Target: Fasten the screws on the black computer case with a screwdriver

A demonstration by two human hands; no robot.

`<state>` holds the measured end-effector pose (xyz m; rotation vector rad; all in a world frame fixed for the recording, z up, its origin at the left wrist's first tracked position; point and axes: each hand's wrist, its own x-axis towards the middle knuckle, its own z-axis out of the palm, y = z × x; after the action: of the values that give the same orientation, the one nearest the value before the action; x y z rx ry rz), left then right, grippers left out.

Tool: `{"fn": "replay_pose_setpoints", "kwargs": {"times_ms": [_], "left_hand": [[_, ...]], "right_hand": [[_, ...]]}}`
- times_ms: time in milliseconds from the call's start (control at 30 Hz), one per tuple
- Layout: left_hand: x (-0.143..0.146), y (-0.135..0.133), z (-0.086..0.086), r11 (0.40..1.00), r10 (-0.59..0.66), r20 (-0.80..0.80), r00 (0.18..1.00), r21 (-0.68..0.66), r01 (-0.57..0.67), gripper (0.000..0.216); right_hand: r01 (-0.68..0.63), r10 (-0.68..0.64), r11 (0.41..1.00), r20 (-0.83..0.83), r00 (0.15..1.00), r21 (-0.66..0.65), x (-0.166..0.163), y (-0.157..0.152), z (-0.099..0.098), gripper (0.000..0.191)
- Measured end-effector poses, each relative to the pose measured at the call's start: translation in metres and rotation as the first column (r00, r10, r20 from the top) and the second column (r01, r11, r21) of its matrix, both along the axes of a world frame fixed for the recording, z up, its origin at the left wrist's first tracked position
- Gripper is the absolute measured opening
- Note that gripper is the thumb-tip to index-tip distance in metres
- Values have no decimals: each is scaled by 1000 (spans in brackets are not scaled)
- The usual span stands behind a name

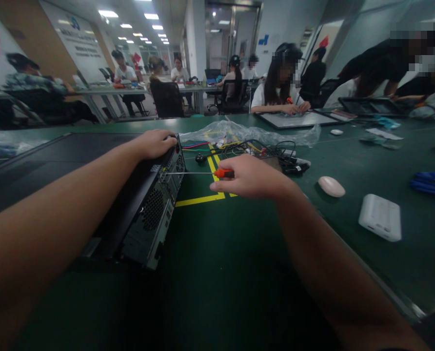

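A black desktop computer case [129,195] lies on its side at the left, its metal rear panel with vent holes and ports facing right. Over the far rear corner of the case, my left hand [157,144] is closed on the edge. My right hand [248,176] grips a screwdriver [224,173] by its orange and black handle. The long thin shaft points left, level, and its tip meets the upper part of the rear panel. Whatever screw lies at the tip is too small to make out.
Behind the right hand lie tangled cables [254,146] and clear plastic wrap [235,130]. A pale oval mouse [331,186], a white box-shaped device [380,217] and blue fabric [431,184] are to the right. Yellow tape [199,200] marks the green table. Across it, a person [281,87] works on a flat panel.
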<state>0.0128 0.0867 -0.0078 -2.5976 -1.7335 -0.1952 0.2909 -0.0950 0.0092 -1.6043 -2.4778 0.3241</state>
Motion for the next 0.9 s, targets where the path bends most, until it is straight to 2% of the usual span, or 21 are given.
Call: {"fn": "replay_pose_setpoints", "kwargs": {"times_ms": [67, 167, 233, 333, 433, 533, 700, 833, 900], "left_hand": [[1, -1, 1, 1000, -2, 3, 1000, -2, 2, 70], [3, -4, 1, 1000, 4, -1, 1000, 4, -4, 71], [4, -6, 2, 1000, 15, -4, 1000, 7, -15, 72], [6, -8, 2, 1000, 19, -4, 1000, 8, -19, 73], [6, -8, 3, 1000, 22, -10, 1000, 14, -22, 72], [6, -8, 3, 1000, 24, -25, 999, 15, -23, 70], [4, -15, 4, 998, 36, -54, 998, 58, -33, 71], [4, -25, 14, 991, 105, -78, 991, 87, -98, 70], [3, -31, 28, 986, 131, -44, 990, 109, -125, 68]], "right_hand": [[60, -60, 998, 38, 997, -20, 4, 10, -7, 38], [211, -208, 976, 67, 976, -44, 2, 30, -33, 50], [253, -246, 964, 82, 966, -80, -4, 42, -55, 55], [286, -272, 949, 109, 956, -137, -12, 51, -85, 40], [306, -286, 937, 133, 949, -168, -15, 51, -101, 44], [323, -299, 930, 152, 942, -175, -15, 49, -104, 45], [345, -328, 929, 136, 935, -131, -13, 46, -99, 46], [349, -349, 937, 0, 937, -26, -19, 39, -91, 62], [338, -335, 941, -104, 937, 15, -26, 34, -88, 59]]}}
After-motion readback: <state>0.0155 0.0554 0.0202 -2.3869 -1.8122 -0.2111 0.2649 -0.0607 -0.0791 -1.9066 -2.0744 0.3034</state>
